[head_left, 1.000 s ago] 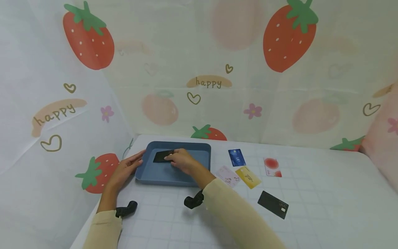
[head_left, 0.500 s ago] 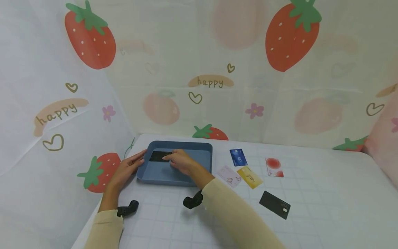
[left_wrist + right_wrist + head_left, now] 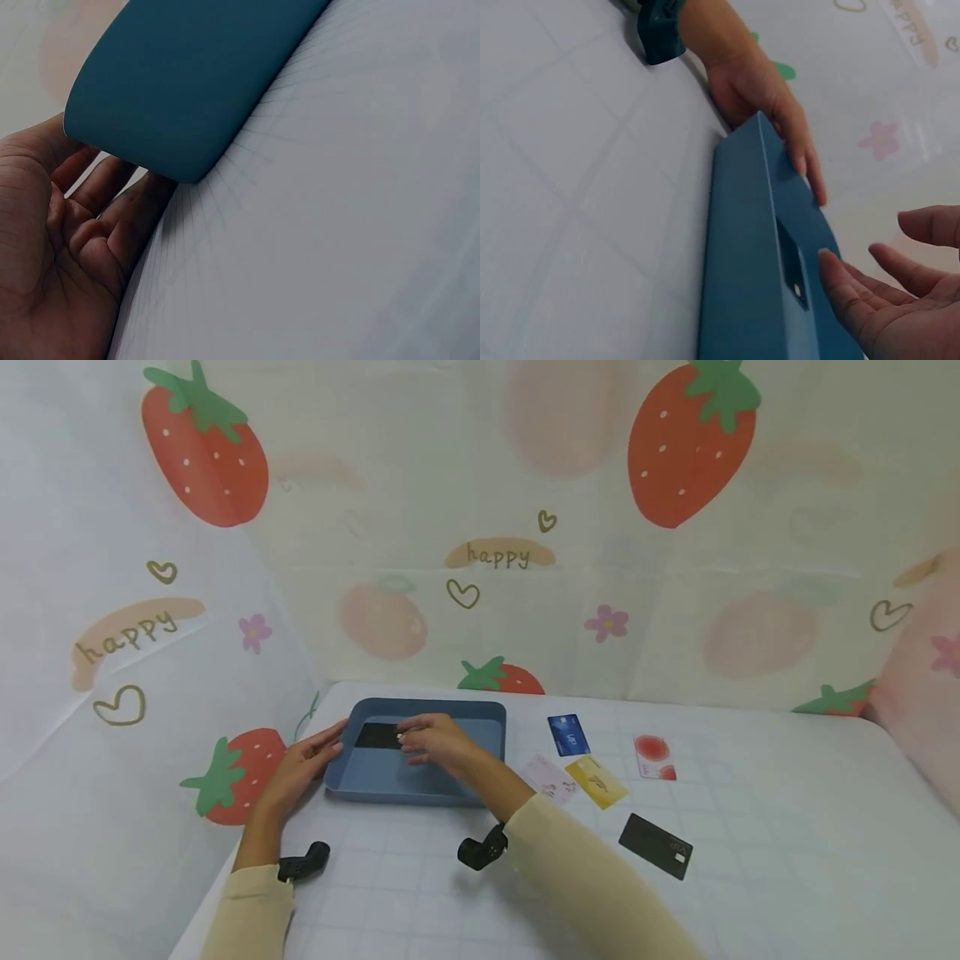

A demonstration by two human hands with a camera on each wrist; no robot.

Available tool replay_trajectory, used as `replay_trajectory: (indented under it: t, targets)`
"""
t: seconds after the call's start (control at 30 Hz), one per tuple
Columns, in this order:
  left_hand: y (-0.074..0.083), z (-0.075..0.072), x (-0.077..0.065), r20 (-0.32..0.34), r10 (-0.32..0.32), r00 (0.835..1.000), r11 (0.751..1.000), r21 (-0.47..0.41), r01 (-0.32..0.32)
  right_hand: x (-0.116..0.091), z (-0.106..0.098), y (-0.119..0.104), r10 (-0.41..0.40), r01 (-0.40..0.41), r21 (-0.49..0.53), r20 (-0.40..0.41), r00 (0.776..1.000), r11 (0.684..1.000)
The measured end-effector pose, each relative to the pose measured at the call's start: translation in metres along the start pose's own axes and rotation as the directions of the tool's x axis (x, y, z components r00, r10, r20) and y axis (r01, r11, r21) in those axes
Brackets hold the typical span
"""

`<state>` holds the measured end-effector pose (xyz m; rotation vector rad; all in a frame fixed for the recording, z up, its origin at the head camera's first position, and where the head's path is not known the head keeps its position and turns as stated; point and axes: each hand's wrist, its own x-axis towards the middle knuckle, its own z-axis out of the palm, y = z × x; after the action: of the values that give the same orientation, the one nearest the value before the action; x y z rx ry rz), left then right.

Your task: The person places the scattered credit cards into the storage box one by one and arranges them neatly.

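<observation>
A shallow blue tray (image 3: 375, 782) stands at the back left of the table. A black card (image 3: 375, 736) lies flat inside it, near the far left corner, its right end partly covered by my right hand (image 3: 441, 745) in the head view. The right wrist view shows that hand with fingers spread and nothing between them, beside the card (image 3: 787, 255). My left hand (image 3: 306, 768) rests against the tray's left side, its fingers extended along the rim. In the left wrist view the tray's wall (image 3: 187, 82) hides some of its fingertips.
Right of the tray lie a blue card (image 3: 568, 735), a pale pink card (image 3: 549, 777) touching a yellow card (image 3: 596, 781), and a white card with red circles (image 3: 655, 757). Another black card (image 3: 656, 846) lies nearer. A strawberry-print curtain (image 3: 510, 618) hangs behind.
The black card in the tray has slid left and now lies flat. My right hand has let go of it and spread its fingers. The left hand has stayed at the tray.
</observation>
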<state>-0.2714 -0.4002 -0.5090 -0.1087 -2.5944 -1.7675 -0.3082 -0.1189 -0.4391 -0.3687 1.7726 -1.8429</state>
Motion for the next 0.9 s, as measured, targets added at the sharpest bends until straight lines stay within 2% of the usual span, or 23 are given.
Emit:
replay_trajectory:
  t: [0.3,0.57,0.9]
  targets:
    - [0.000,0.001,-0.001,0.010,0.001,1.000,1.000,-0.015,-0.001,-0.033,-0.014,-0.011,-0.087,0.096,-0.155,0.065,0.994,0.983]
    - [0.002,0.001,-0.001,0.005,-0.012,1.000,1.000,-0.005,0.012,-0.063,-0.028,-0.019,-0.130,0.155,-0.227,0.121,0.984,0.961]
    - [0.002,0.002,-0.001,-0.004,-0.009,1.000,1.000,0.015,0.009,-0.095,-0.045,-0.019,-0.200,0.230,-0.306,0.128,0.971,0.924]
